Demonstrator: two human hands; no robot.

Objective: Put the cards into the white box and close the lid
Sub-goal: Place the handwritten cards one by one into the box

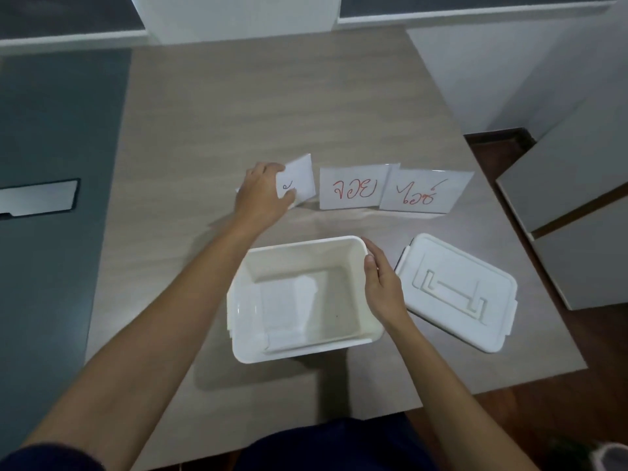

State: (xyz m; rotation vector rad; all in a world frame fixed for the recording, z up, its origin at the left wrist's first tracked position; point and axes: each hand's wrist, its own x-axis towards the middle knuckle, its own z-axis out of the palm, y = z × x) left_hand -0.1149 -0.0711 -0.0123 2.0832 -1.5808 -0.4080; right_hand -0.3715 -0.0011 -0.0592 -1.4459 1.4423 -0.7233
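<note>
The white box point(368, 300) stands open on the table in front of me, with a white card point(289, 304) lying flat inside on its left half. My right hand point(382, 283) rests against the box's right rim. My left hand point(261, 195) pinches the leftmost card point(300, 180), tilted up off the table. Two more white cards with red writing lie further right: a middle card point(353, 188) and a right card point(424, 193) overlapping it slightly. The white lid point(455, 294) lies flat to the right of the box.
The wooden table point(272, 113) ends close behind the lid on the right and at my body in front. A grey cabinet point(577, 215) stands right of the table, a dark panel point(51, 164) borders it on the left.
</note>
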